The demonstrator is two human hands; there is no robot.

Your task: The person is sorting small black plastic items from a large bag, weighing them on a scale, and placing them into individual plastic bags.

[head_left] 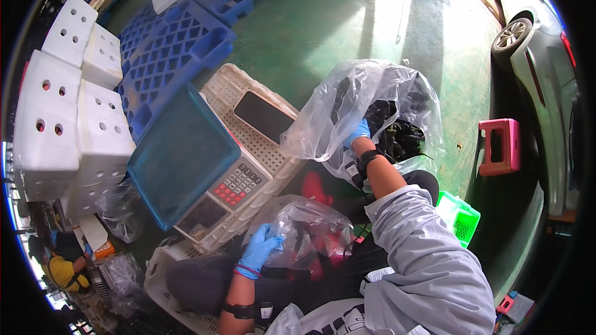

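My left hand [259,249], in a blue glove, pinches the edge of a small clear plastic bag [310,226] above my lap. Through that bag's film, red shows. My right hand [358,133], also blue-gloved, reaches into a large open clear plastic bag [323,102] ahead of me. Dark, lumpy things [400,139] fill the large bag; their kind I cannot make out. The right fingers are mostly hidden among them and the film. Left of the large bag, a weighing scale [186,155] with a blue-green tray stands on an upturned pale plastic crate [273,158].
A dark-screened phone [264,116] lies on the crate. White foam boxes [53,108] are stacked left, beside blue pallets [167,56]. To the right are a green basket [459,217], a pink stool [500,146] and a parked car [540,74]. Another person [65,273] is far left.
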